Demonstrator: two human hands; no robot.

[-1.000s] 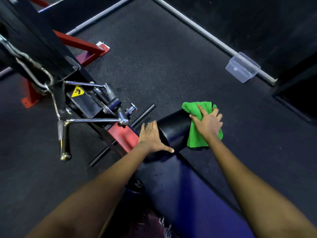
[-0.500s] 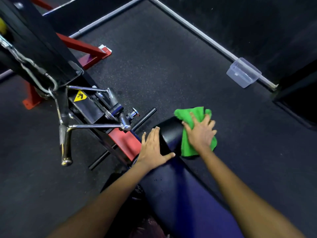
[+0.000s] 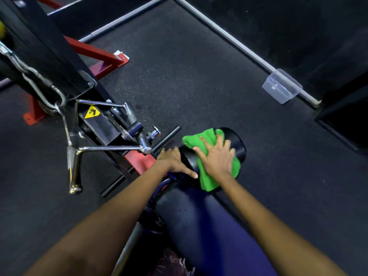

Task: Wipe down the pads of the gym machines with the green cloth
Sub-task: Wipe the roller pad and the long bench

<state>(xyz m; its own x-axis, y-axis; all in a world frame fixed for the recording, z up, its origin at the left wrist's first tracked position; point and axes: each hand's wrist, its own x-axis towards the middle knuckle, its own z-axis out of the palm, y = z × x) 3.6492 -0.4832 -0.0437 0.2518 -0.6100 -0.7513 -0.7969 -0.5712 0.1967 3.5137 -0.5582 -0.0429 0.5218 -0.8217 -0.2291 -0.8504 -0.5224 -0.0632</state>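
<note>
Where the two forearms reach up from the bottom of the frame, a dark seat pad (image 3: 209,232) runs between them toward the center. Just above it sits a black roller pad (image 3: 237,144), lying on its side with its round end facing right. The right hand (image 3: 217,158) lies flat on the green cloth (image 3: 207,176), fingers spread wide and pressing it against the roller; the cloth drapes over the roller's top and hangs down its near side. The left hand (image 3: 173,162) rests on the roller's left part, fingers fairly straight and thumb stretched toward the cloth, gripping nothing. Left of the hands, a red frame (image 3: 141,160) and a thin black bar (image 3: 167,136) cross the dark floor (image 3: 189,76). Farther left, a chrome handle (image 3: 73,170) hangs from a chain (image 3: 29,76) beside a yellow warning sticker (image 3: 92,112). Toward the upper right, a clear plastic tub (image 3: 280,88) sits against a grey strip (image 3: 229,34) that edges the mat. More red frame (image 3: 93,50) shows at upper left.
</note>
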